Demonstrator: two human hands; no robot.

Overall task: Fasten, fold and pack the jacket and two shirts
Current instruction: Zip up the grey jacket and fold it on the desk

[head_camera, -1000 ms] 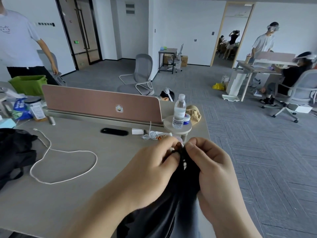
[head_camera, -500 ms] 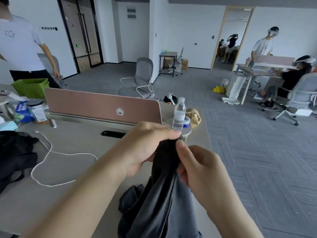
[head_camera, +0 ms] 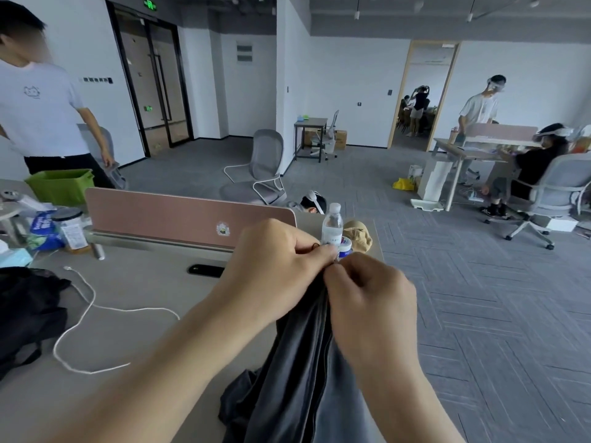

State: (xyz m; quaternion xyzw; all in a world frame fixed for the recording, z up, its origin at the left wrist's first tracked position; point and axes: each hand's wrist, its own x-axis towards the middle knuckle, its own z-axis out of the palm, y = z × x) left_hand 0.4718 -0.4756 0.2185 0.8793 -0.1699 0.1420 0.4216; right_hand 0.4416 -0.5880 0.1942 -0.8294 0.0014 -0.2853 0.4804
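A dark grey smooth-fabric jacket is held up over the right edge of a pale grey table. Its lower part is bunched on the tabletop by the near right corner. The top of the garment is pinched from the left by the left hand, whose fingers are curled and pressed together. It is pinched from the right by the curled fingers of the right hand, and the two hands meet at the fingertips. A dark zip line is seen running down the fabric below them.

Behind the hands, near the far right corner, a clear plastic water bottle is stood upright beside a tan cloth cap. A pink divider panel is set along the far edge. A looped white cable is laid on the left half, and a black fabric bag is placed at the left edge.
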